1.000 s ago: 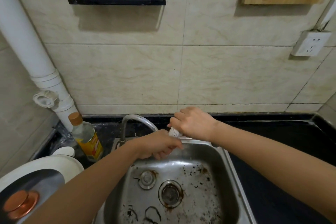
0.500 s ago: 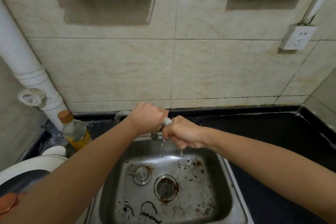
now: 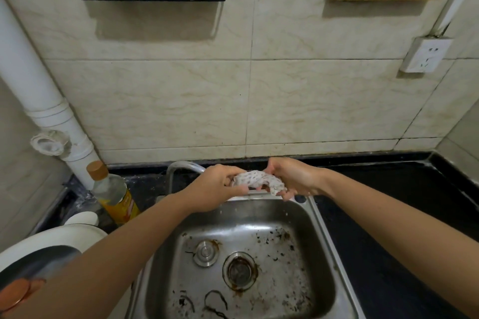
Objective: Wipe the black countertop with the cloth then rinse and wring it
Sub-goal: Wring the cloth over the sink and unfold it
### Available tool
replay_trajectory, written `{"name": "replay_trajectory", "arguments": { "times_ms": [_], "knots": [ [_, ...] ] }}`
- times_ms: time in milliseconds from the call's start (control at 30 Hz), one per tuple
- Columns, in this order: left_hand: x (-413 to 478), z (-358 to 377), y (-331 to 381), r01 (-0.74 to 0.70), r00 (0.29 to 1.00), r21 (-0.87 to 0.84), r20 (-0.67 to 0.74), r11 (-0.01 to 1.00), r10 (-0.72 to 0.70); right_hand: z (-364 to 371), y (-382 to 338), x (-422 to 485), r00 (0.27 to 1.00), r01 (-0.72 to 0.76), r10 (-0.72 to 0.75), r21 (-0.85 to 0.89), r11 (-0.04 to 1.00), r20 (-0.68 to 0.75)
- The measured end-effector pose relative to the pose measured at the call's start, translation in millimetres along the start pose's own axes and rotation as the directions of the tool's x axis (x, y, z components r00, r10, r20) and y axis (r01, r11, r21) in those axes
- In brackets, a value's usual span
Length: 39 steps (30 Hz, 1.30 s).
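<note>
Two bare arms show, uncovered from the hands back to the picture's lower edge. The left forearm (image 3: 129,246) is smooth and evenly lit, broad where it lies nearest the camera and narrowing to the wrist. The left hand (image 3: 215,189) shows its back and knuckles. The right forearm (image 3: 388,215) is smooth too. The right hand (image 3: 295,176) carries a wet sheen across its back and wrist.

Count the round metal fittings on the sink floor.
2: a small capped fitting left of centre, the larger drain just right of it. The left forearm may hide more.
</note>
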<state>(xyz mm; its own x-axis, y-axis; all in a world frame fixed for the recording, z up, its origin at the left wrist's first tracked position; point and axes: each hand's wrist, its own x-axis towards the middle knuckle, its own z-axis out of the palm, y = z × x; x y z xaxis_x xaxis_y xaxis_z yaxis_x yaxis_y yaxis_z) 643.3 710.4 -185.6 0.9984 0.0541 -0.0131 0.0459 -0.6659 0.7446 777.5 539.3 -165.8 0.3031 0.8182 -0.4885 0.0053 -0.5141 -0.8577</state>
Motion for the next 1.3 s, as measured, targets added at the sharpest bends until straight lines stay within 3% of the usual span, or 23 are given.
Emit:
{"name": "replay_trajectory", "arguments": {
  "times_ms": [67, 133, 233, 300, 367, 400, 433, 567, 667, 800, 900, 1000, 1133, 1200, 1300],
  "knots": [
    [-1, -5, 5, 0.078, 0.997, -0.193, 0.003, 0.978, -0.079, -2, 2, -1, 0.997, 0.057, -0.055, 0.034, 0.998, -0.053],
    [-1, -12, 7, 0.201, 0.974, -0.385, -0.02, 0.901, -0.226, -1, 4, -3, 0.967, 0.189, -0.196, -0.055, 0.98, -0.166],
    [4, -16, 11, 0.302, 0.918, -0.623, -0.014, 0.721, -0.396, 5, 0, -9, 0.82, 0.34, -0.462, -0.363, 0.868, -0.338],
    [8, -14, 15, 0.321, 0.882, -0.736, 0.003, 0.596, -0.472, 6, 0, -11, 0.668, 0.336, -0.668, -0.667, 0.664, -0.328],
    [11, -10, 22, 0.326, 0.848, -0.814, 0.027, 0.48, -0.53, 5, 4, -9, 0.533, 0.269, -0.827, -0.892, 0.364, -0.176],
    [12, -8, 26, 0.322, 0.84, -0.842, 0.042, 0.434, -0.541, 5, 5, -7, 0.511, 0.244, -0.849, -0.925, 0.291, -0.133],
    [12, -7, 28, 0.317, 0.837, -0.856, 0.049, 0.41, -0.544, 4, 6, -7, 0.516, 0.24, -0.843, -0.919, 0.312, -0.152],
    [14, -8, 28, 0.271, 0.856, -0.836, -0.018, 0.477, -0.517, 14, 0, -11, 0.559, 0.349, -0.749, -0.719, 0.601, -0.355],
    [16, -9, 30, 0.213, 0.874, -0.808, -0.094, 0.549, -0.477, 25, -1, -11, 0.575, 0.404, -0.717, -0.625, 0.668, -0.394],
    [13, -9, 38, 0.188, 0.914, -0.8, -0.07, 0.57, -0.399, 30, -1, -5, 0.546, 0.412, -0.653, -0.51, 0.755, -0.525],
    [9, -10, 39, 0.161, 0.925, -0.781, -0.094, 0.603, -0.368, 30, -3, -3, 0.629, 0.49, -0.551, -0.27, 0.829, -0.548],
    [7, -10, 34, 0.154, 0.938, -0.71, -0.113, 0.688, -0.327, 29, -4, -5, 0.686, 0.539, -0.512, -0.113, 0.835, -0.517],
    [5, -13, 30, 0.158, 0.944, -0.749, -0.077, 0.643, -0.322, 28, -4, -5, 0.791, 0.536, -0.436, 0.141, 0.833, -0.43],
    [4, -14, 32, 0.145, 0.95, -0.779, -0.064, 0.61, -0.307, 28, -6, -5, 0.825, 0.537, -0.401, 0.334, 0.775, -0.397],
    [4, -14, 34, 0.122, 0.957, -0.798, -0.065, 0.59, -0.284, 32, -6, -4, 0.848, 0.529, -0.382, 0.593, 0.606, -0.367]
  ]
}}
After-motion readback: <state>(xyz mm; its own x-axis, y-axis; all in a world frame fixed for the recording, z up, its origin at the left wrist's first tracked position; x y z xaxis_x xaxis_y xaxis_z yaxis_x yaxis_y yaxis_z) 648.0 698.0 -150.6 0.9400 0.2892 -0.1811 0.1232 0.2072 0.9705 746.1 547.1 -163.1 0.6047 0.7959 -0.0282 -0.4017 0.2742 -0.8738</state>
